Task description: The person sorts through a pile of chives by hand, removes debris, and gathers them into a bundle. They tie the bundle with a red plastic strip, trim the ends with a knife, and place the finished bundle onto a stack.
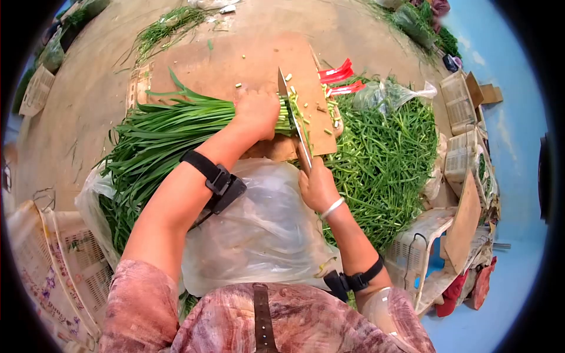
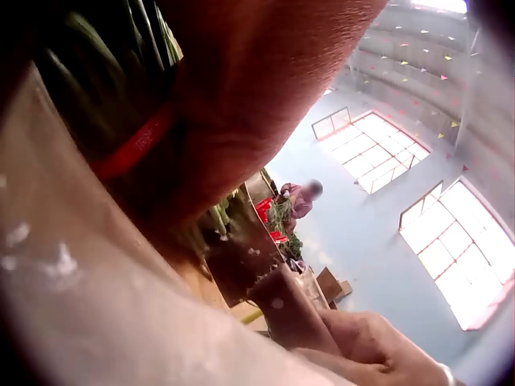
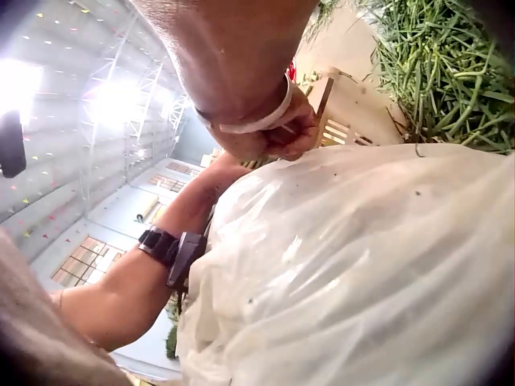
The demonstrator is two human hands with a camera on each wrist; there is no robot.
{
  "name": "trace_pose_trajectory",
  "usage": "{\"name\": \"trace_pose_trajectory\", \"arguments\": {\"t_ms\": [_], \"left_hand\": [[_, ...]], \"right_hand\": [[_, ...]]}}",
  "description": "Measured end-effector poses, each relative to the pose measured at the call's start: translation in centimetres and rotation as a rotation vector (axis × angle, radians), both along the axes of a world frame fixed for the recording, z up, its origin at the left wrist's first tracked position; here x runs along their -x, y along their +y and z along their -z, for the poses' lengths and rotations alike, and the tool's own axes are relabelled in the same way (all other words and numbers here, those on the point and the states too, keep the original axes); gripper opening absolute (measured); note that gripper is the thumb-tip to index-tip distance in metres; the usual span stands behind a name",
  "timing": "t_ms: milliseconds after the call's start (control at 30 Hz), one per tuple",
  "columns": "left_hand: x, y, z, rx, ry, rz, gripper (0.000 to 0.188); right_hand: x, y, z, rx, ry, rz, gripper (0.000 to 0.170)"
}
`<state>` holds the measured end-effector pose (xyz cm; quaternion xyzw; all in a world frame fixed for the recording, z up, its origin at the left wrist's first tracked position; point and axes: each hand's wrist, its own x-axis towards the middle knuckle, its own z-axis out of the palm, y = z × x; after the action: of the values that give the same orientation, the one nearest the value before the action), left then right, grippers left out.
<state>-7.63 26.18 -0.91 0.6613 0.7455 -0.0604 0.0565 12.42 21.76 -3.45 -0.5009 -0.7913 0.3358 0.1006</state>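
My left hand (image 1: 259,112) grips a thick bundle of garlic chives (image 1: 176,123) near its cut stem ends, over a brown board (image 1: 265,56). The long leaves fan out to the left and hang over the board's near edge. A red band (image 2: 137,149) shows across the bundle in the left wrist view. My right hand (image 1: 319,185) holds a large knife (image 1: 294,117) by its handle. Its blade stands at the stem ends, just right of my left hand. Short cut stem pieces (image 1: 303,109) lie scattered beside the blade. In the right wrist view, the right hand's wrist hides the knife.
Right of the board spreads a large heap of cut greens (image 1: 382,159), with a clear plastic bag (image 1: 388,94) and red strips (image 1: 338,72) on it. A plastic sheet (image 1: 253,217) covers my lap. Crates (image 1: 73,241) stand at left and right. Another person (image 2: 298,199) sits farther off.
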Motion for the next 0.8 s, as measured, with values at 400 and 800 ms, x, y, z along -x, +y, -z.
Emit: {"name": "trace_pose_trajectory", "arguments": {"t_ms": [400,800], "left_hand": [[-0.3,-0.6,-0.8,-0.001,-0.018,0.011,0.061],[-1.0,-0.9,-0.5,-0.029,0.015,-0.043,0.065]], "right_hand": [[-0.7,1.7,1.9,-0.089,0.057,0.084,0.031],[-4.6,-1.6,0.1,0.023,0.316,0.292,0.024]]}}
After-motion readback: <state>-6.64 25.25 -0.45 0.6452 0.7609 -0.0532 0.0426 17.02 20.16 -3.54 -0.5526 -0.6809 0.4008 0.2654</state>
